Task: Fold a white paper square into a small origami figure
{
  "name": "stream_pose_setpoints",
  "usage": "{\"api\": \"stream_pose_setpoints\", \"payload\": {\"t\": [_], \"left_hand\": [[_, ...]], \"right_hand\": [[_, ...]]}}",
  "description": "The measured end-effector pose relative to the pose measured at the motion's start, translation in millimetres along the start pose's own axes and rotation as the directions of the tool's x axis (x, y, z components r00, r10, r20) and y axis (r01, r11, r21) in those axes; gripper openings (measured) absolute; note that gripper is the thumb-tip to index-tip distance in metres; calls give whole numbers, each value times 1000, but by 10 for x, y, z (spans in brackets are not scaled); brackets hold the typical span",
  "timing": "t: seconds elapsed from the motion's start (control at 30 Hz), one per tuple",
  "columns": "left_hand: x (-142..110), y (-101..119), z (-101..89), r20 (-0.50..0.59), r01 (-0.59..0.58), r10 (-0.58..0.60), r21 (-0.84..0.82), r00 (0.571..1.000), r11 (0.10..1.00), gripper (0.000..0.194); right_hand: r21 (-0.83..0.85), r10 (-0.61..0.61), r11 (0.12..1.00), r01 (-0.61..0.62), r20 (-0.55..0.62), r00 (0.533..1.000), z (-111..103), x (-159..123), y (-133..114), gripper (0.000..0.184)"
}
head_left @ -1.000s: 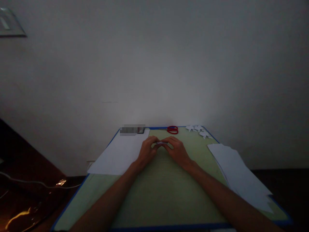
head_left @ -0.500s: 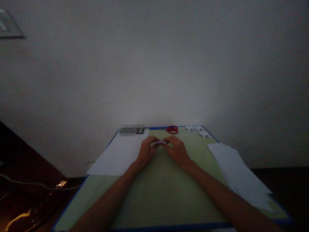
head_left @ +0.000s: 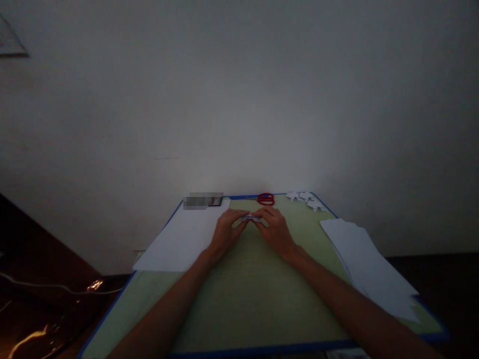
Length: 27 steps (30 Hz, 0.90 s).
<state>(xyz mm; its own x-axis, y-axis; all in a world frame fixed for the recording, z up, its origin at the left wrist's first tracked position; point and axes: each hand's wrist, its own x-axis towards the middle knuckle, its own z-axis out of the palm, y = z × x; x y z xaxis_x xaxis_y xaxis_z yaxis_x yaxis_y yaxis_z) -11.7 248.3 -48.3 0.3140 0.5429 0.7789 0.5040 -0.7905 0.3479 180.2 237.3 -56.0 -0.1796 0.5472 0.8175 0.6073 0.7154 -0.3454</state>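
Observation:
A small folded piece of white paper (head_left: 251,218) is pinched between both hands above the middle of the green table. My left hand (head_left: 226,229) grips its left end with thumb and fingers. On the other end, my right hand (head_left: 275,228) has its thumb and fingertips closed. The fingers cover much of the paper, so its exact shape is hard to make out. Beyond the hands lie red-handled scissors (head_left: 266,199), their blades pointing left.
A large white sheet (head_left: 168,244) lies at the left, with a dark-edged, partly blurred object (head_left: 216,201) on its far end. Several folded paper shapes (head_left: 315,205) sit at the far right corner. A stack of white paper (head_left: 368,264) lies along the right edge. A wall rises behind the table (head_left: 239,309).
The fingers of both hands have shifted slightly around the folded paper, which remains held between them. The whole view has moved a little.

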Motion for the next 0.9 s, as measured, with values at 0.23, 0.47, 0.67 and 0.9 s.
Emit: {"api": "stream_pose_setpoints", "payload": {"t": [0.23, 0.47, 0.67, 0.9], "left_hand": [[4, 4, -2, -1, -13, 13, 1, 1000, 1000, 23], [-7, -21, -7, 9, -4, 3, 65, 1000, 998, 21], [-23, -49, 2, 65, -37, 28, 148, 998, 988, 22], [-33, -44, -6, 93, -8, -8, 169, 996, 986, 22]], "right_hand": [[13, 42, 999, -42, 1, 999, 6, -1, -11, 12], [-20, 46, 999, -45, 62, 997, -39, 13, -91, 21], [-110, 38, 993, -29, 75, 996, -43, 24, -93, 7], [-100, -5, 995, 16, 116, 993, -55, 31, -45, 6]]}}
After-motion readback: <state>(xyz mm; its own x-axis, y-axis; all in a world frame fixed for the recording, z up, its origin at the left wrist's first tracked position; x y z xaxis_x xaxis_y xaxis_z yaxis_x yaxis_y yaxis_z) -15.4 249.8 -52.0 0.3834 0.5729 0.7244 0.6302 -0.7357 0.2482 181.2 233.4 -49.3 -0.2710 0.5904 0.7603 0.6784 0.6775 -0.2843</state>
